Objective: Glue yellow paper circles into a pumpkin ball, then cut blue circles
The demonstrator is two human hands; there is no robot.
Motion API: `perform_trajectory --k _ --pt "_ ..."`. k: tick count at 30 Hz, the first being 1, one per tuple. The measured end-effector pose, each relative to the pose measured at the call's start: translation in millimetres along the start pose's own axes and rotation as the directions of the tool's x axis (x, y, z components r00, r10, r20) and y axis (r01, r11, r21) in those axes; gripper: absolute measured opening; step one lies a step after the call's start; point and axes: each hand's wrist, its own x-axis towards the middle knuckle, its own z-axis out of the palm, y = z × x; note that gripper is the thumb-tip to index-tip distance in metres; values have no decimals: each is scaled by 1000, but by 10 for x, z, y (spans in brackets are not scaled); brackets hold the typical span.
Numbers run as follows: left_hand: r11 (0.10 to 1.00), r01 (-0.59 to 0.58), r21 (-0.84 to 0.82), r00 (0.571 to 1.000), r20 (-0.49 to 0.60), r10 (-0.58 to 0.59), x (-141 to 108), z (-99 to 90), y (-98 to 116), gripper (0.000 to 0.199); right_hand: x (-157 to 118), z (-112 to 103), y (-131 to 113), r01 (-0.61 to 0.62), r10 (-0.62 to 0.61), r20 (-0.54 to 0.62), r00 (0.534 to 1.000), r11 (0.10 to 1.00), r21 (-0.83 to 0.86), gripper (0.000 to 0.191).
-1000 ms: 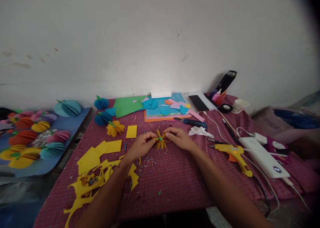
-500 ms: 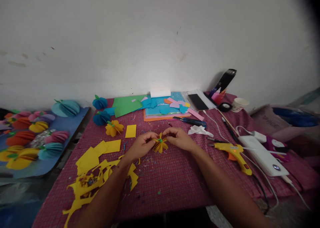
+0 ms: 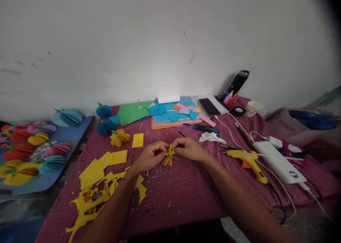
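Between my two hands, over the middle of the table, is a yellow paper pumpkin (image 3: 168,160) with fanned-out folds and a small green centre. My left hand (image 3: 151,155) pinches its left folds between thumb and fingers. On the other side, the fingertips of my right hand (image 3: 189,149) close on its upper right folds. A similar yellow paper pumpkin (image 3: 119,138) with a green leaf sits further left, near two blue ones (image 3: 103,110). A yellow paper square (image 3: 137,140) lies just beyond my left hand.
Yellow paper scraps (image 3: 90,204) spread beside my left forearm. A yellow glue gun (image 3: 247,159) with its cord and a white power strip (image 3: 278,162) lie at right. Coloured sheets (image 3: 134,112), a phone (image 3: 209,107) and a paper cup (image 3: 253,108) line the back. Finished paper pumpkins (image 3: 21,152) fill a board at left.
The camera view has shifted slightly. The pumpkin has tipped a little, so its green centre faces me more, and both hands still grip it.
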Motion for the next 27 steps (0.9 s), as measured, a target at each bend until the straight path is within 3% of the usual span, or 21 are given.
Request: perform_trajectory --k 5,16,20,24,27 --pt "999 30 25 1000 -3 -30 -3 0 -10 9 4 3 -6 -19 20 -53 998 1000 18 11" --pt "990 138 5 990 -32 -138 7 12 0 7 -50 -170 -52 -91 68 137 988 982 165 28" --pt "991 137 -1 990 -35 -137 8 9 4 7 -57 -152 -45 -60 40 154 987 990 125 27" --pt "991 133 -9 991 -22 -133 4 7 -16 6 -28 -87 -41 40 -39 63 997 999 -19 10" --pt "990 139 0 990 -14 -139 2 7 -48 7 -12 -63 -46 88 -85 32 996 990 -106 14"
